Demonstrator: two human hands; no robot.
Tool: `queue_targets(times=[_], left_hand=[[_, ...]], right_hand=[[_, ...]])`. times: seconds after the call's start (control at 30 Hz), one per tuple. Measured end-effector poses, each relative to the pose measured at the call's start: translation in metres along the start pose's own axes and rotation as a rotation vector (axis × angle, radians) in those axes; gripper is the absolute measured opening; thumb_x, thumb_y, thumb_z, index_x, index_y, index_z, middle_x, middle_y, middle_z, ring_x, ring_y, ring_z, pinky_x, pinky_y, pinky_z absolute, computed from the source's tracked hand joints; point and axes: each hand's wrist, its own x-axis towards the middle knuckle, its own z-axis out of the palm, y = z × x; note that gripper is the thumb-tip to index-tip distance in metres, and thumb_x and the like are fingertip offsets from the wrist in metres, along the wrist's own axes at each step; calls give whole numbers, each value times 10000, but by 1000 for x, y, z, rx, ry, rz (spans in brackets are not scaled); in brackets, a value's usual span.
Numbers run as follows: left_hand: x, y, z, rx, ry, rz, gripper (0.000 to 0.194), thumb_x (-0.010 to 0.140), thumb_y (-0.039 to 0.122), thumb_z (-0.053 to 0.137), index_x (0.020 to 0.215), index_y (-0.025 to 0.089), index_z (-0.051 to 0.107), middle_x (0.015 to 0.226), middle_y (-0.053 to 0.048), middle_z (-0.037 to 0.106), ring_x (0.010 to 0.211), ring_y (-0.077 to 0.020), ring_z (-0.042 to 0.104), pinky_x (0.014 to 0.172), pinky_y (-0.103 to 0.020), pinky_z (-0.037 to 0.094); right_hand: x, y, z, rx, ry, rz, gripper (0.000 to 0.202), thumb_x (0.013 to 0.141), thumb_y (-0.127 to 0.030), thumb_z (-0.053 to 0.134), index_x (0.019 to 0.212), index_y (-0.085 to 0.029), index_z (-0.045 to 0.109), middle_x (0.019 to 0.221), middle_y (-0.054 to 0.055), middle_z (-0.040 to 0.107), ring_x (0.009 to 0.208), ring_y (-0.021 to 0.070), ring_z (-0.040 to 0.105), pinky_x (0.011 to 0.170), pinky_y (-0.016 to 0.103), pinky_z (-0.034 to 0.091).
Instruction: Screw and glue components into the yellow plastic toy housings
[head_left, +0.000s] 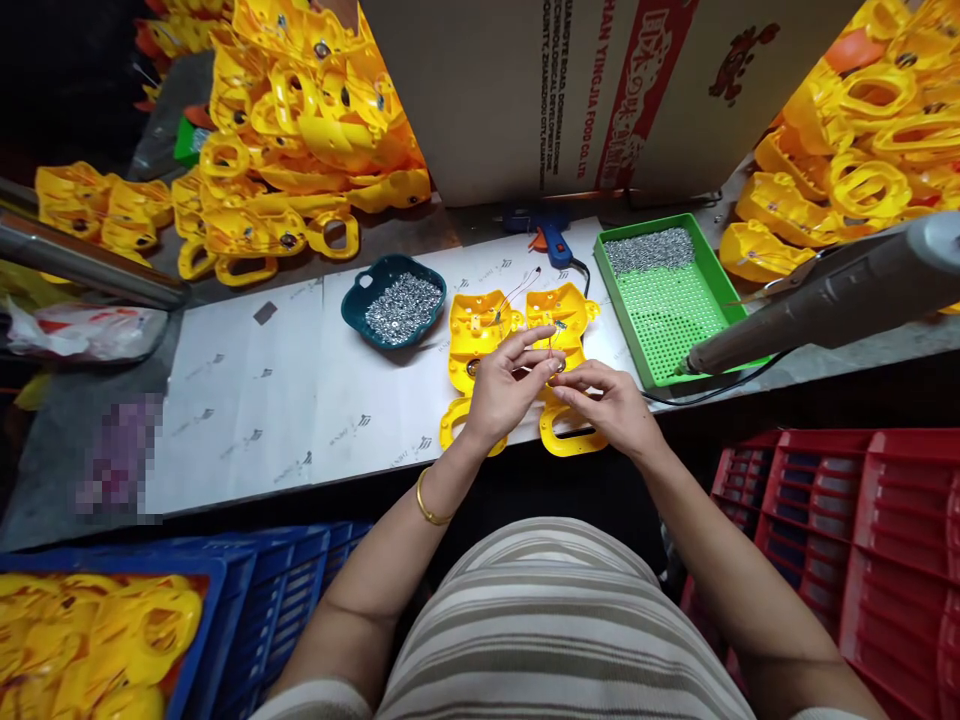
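Two screw-filled containers, teal bowl (pixel 394 302) and green tray (pixel 667 300), beside hands pinching wires (pixel 551 352).

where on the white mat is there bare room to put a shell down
The white mat is bare left of the teal screw bowl, out to its left edge. It is crowded where the left hand and right hand meet over the yellow shells, beside the green tray.

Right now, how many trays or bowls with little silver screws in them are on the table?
2. A dark teal bowl sits left of the yellow shells under the hands, and a green tray sits to their right, its screws heaped at the far end. The cardboard box may hide others.
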Motion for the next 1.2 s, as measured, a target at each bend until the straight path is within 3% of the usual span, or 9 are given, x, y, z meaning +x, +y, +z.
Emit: queue_targets(times=[0.1, 0.2, 0.3, 0.4, 0.57, 0.63, 0.9, 1.07, 1.2], left_hand=[[0, 2, 2, 35, -4, 17, 334, 796, 206, 696, 1125, 165, 653, 879, -54, 740, 972, -192, 698, 897, -280, 518], [0, 4, 2, 125, -32, 67, 314, 825, 196, 660, 1138, 184, 651, 946, -51, 726, 966, -184, 697, 895, -279, 518], [-8, 3, -2, 400, 23, 238, 286, 870, 223, 611, 1153, 215, 645, 1095, -64, 694, 1031, -199, 653, 932, -330, 487], [-28, -4, -6, 756, 92, 444, 221, 880, 268, 610, 1086, 219, 675, 1100, -79, 688, 1080, -237, 579, 973, -393, 415], [-62, -26, -6, 1128, -203, 612, 382, 813, 440, 693, 1128, 227, 651, 1249, -100, 637, 1139, -287, 509, 979, -455, 330], [-66, -33, -4, 1206, -254, 619, 469, 780, 458, 724, 1170, 219, 622, 1334, -119, 581, 1185, -306, 481, 989, -481, 303], [-62, -39, -7, 1245, -343, 563, 270, 793, 149, 679, 1055, 204, 646, 1330, -113, 580, 1227, -311, 467, 963, -482, 369], [-61, -40, -10, 1198, -362, 560, 230, 832, 158, 623, 1057, 192, 657, 1338, -140, 565, 1231, -317, 457, 949, -494, 408], [-59, -40, -13, 1188, -360, 593, 212, 846, 167, 609, 1050, 187, 664, 1334, -132, 573, 1223, -317, 457, 948, -496, 419]], right_hand=[[1, -5, -6, -208, 44, -106, 210, 799, -374, 649, 870, -216, 766, 792, 55, 693, 698, 155, 627, 624, 282, 509], [3, -8, -14, -270, 12, -108, 177, 799, -343, 647, 854, -221, 763, 844, 52, 746, 702, 160, 663, 666, 288, 528], [7, -3, -24, -222, 40, -36, 198, 758, -376, 688, 834, -207, 757, 822, 51, 761, 700, 185, 689, 677, 311, 547], [9, 5, -33, -171, 83, 10, 216, 737, -373, 703, 848, -194, 751, 815, 53, 761, 694, 198, 697, 673, 328, 556], [7, 8, -32, -356, 6, -38, 163, 793, -258, 639, 899, -203, 750, 884, 48, 764, 765, 194, 705, 730, 325, 539], [7, 7, -28, -452, -2, -78, 142, 809, -241, 632, 889, -211, 745, 891, 43, 760, 780, 191, 700, 745, 325, 527], [7, 5, -17, -753, -6, -209, 142, 865, -247, 579, 873, -205, 714, 909, 44, 692, 735, 152, 632, 616, 259, 429], [0, 4, -5, -1028, 49, -263, 209, 909, -278, 513, 895, -205, 708, 896, 46, 668, 669, 127, 576, 501, 264, 282], [-9, 14, -7, -1075, 48, -420, 257, 943, -286, 464, 953, -210, 709, 896, 48, 692, 749, 136, 585, 577, 273, 322]])
